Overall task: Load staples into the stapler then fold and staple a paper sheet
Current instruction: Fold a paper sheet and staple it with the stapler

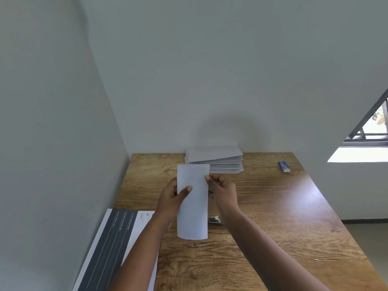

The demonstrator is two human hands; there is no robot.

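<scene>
A white paper sheet (194, 208), folded into a narrow strip, is held upright above the wooden table (273, 206). My left hand (171, 199) grips its left edge, thumb across the front. My right hand (221, 186) pinches the strip's right edge near the top with curled fingers. A metal stapler (214, 219) lies on the table behind the strip, mostly hidden by the paper and my right wrist. A small blue staple box (283, 166) sits far right near the wall.
A stack of white sheets (216, 159) lies at the table's back edge against the wall. A dark and white printed page (113, 248) hangs over the table's left front. Walls close off the left and back sides.
</scene>
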